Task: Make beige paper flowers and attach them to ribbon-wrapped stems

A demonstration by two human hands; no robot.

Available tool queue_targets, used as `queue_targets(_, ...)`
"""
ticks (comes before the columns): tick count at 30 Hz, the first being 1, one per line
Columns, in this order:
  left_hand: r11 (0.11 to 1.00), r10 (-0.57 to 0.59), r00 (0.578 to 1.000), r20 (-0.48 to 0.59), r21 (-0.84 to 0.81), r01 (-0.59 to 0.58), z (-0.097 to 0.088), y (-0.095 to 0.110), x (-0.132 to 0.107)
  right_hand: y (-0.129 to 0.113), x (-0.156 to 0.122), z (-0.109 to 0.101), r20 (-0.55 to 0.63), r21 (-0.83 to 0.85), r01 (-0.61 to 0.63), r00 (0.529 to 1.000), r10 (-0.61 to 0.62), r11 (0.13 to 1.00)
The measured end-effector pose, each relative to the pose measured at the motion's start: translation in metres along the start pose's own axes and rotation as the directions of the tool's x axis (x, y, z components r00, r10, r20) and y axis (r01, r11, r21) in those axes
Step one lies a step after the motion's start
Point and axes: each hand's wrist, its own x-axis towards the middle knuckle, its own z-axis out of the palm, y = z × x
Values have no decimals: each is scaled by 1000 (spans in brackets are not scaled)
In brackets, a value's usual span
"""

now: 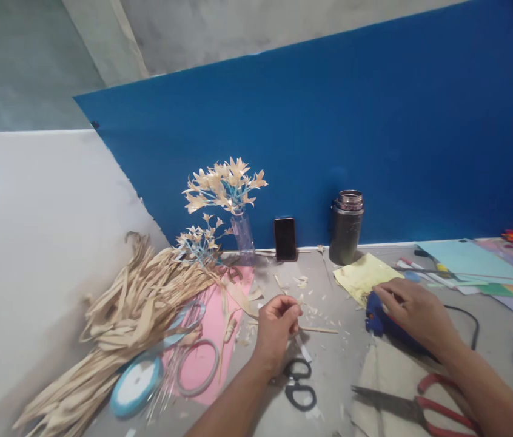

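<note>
Two scissors [413, 406] lie near two hands [422, 315], right holding one glue gun [377, 317].

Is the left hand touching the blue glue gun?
Apart: in the head view, grey table shows between the left hand and the glue gun.

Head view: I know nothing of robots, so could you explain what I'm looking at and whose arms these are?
There is no robot here. A person wears a camera on their head, and this one picture looks forward and down at their bare hands.

The left hand has its fingertips pinched together; anything between them is too small to make out. The right hand is on a blue tool, perhaps a glue gun.

On the grey table lie black-handled scissors, red-handled shears and a bundle of dried strips. Behind stand pale flowers in a clear vase, a phone and a dark flask.
</note>
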Motion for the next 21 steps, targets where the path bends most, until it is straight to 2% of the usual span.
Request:
queue_targets(9, 1000, 4, 997, -78, -11, -5, -14, -9, 11, 2, -3, 4, 65, 74, -33, 997, 29, 997)
queue_targets(12, 999, 20, 995, -101, -22, -22, -17, -10, 12, -7, 3, 4, 180, 93, -27, 984, 10, 995)
queue_targets(15, 999, 7, 990, -139, -35, -12, -19, -12, 15, -30, 28, 7, 410, 31, 12, 912, -24, 999)
queue_targets(17, 998, -9, 990, -144, -62, 0, -19, -13, 17, -53, 53, 17, 559, -48, -9, 829, 35, 999)
queue_targets(21, 997, 2, 986, -166, -77, -15, -19, -12, 19, -91, 100, 58, 643, -43, -61, 762, 75, 997)
